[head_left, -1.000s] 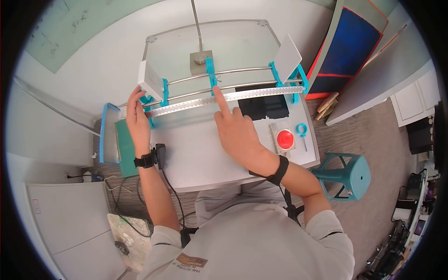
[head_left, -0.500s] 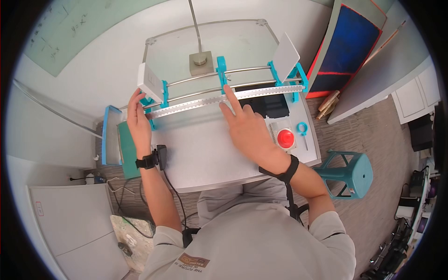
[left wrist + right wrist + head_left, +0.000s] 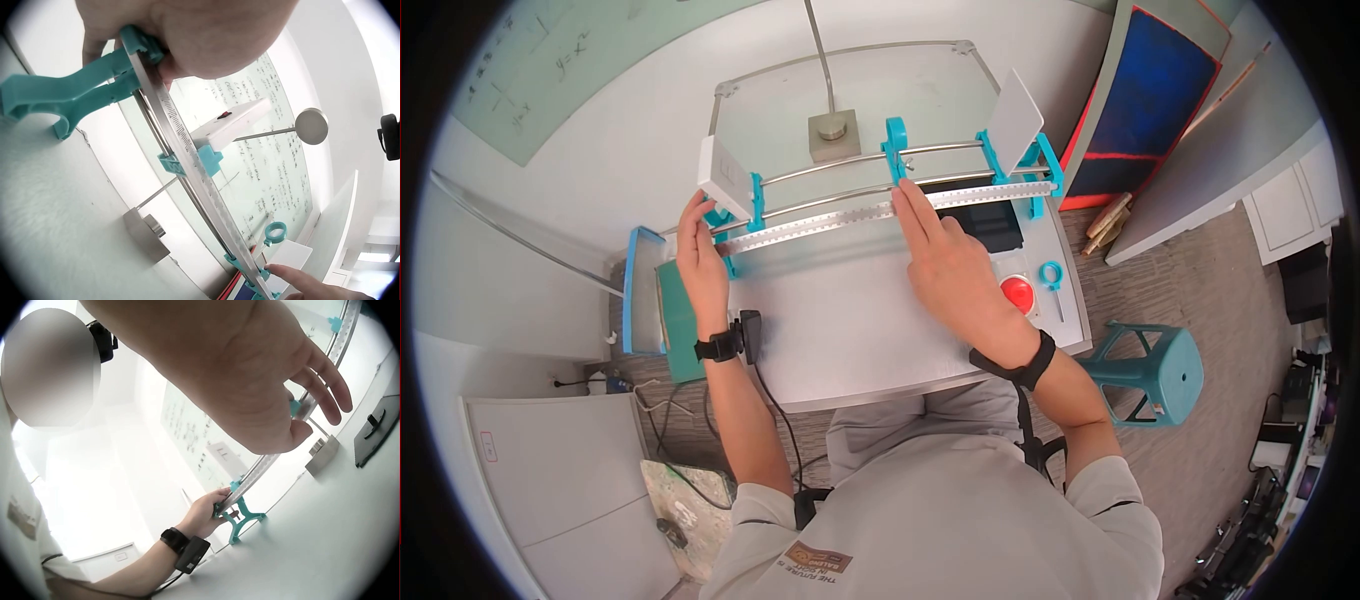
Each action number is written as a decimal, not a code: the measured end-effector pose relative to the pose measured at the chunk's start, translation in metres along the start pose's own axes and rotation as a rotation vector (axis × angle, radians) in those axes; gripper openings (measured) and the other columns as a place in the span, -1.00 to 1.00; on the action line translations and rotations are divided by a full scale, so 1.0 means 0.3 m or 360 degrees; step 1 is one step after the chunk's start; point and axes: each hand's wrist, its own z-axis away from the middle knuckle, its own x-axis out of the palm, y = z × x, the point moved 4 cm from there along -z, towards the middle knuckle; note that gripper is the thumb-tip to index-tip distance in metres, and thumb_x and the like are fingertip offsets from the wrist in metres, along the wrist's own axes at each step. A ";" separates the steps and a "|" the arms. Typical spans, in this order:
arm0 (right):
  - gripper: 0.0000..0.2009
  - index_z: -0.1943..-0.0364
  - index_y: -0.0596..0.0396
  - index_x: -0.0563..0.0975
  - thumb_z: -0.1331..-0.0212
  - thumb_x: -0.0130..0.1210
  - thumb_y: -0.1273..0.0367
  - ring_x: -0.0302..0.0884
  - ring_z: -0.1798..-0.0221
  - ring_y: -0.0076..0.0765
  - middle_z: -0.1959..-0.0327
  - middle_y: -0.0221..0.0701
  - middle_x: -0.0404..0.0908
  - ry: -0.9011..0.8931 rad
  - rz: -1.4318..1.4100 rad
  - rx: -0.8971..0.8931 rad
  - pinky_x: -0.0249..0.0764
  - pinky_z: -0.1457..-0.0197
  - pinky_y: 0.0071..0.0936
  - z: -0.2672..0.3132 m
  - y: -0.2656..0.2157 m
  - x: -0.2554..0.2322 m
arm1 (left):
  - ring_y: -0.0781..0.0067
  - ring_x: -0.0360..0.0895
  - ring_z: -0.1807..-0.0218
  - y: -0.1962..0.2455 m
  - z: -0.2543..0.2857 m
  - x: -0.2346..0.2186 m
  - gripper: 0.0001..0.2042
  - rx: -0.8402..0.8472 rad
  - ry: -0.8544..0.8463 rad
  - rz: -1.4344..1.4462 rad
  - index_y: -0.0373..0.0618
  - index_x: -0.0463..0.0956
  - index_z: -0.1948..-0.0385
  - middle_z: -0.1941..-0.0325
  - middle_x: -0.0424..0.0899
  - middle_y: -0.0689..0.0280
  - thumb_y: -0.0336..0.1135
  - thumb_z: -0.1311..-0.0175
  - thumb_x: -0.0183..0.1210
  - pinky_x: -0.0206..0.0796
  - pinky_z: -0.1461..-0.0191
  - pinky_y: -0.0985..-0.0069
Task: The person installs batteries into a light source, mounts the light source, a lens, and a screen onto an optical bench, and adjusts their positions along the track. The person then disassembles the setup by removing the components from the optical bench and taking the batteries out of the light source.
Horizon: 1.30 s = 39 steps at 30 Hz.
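Observation:
An optical bench, with two metal rods and a silver ruler [image 3: 810, 228] between blue end stands [image 3: 69, 87], spans the table. My left hand [image 3: 702, 255] grips its left end, fingers round the stand. My right hand [image 3: 960, 275] reaches over the ruler with index and middle fingers extended, fingertips at the base of the blue ring-shaped lens holder [image 3: 895, 140] near the middle of the rods. Left of it, a white box [image 3: 725, 178] sits on a blue slider, close above my left hand. A white screen [image 3: 1015, 120] stands upright near the right end.
A black flat sheet [image 3: 985, 226], a red round button [image 3: 1018, 294] and a blue ring with a handle [image 3: 1051, 276] lie at the table's right. Behind the rods stands a metal base [image 3: 833, 135] with a pole. A teal stool [image 3: 1170, 378] is on the floor at right.
My right hand has slid rightward along the ruler, and the ring-shaped lens holder has moved right with it. My left hand stays at the bench's left end.

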 end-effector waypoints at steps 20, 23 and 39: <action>-0.29 -0.35 0.39 0.34 0.05 0.13 0.57 0.48 0.34 -0.21 -0.51 -0.18 0.27 0.0055 0.0009 0.0101 0.60 0.30 -0.37 0.024 0.042 -0.030 | 0.55 0.59 -0.06 0.001 -0.003 0.001 -0.69 0.0066 0.0002 -0.0054 -0.03 0.60 -0.10 -0.41 0.53 0.38 -0.37 -0.62 -0.18 0.51 0.21 0.61; -0.29 -0.35 0.39 0.34 0.05 0.13 0.56 0.48 0.34 -0.22 -0.51 -0.18 0.26 0.0075 0.0014 0.0095 0.60 0.31 -0.39 0.027 0.049 -0.030 | 0.55 0.59 -0.06 -0.002 -0.002 -0.001 -0.68 0.0042 0.0000 -0.0047 -0.03 0.60 -0.10 -0.41 0.53 0.38 -0.37 -0.62 -0.19 0.51 0.22 0.61; -0.28 -0.35 0.35 0.37 0.07 0.15 0.55 0.47 0.36 -0.28 -0.52 -0.23 0.27 0.0107 0.0079 0.0118 0.59 0.35 -0.43 0.041 0.075 -0.036 | 0.57 0.58 -0.05 -0.009 -0.001 0.000 -0.69 -0.0019 0.0021 -0.0007 -0.03 0.61 -0.09 -0.41 0.53 0.38 -0.38 -0.61 -0.17 0.49 0.22 0.62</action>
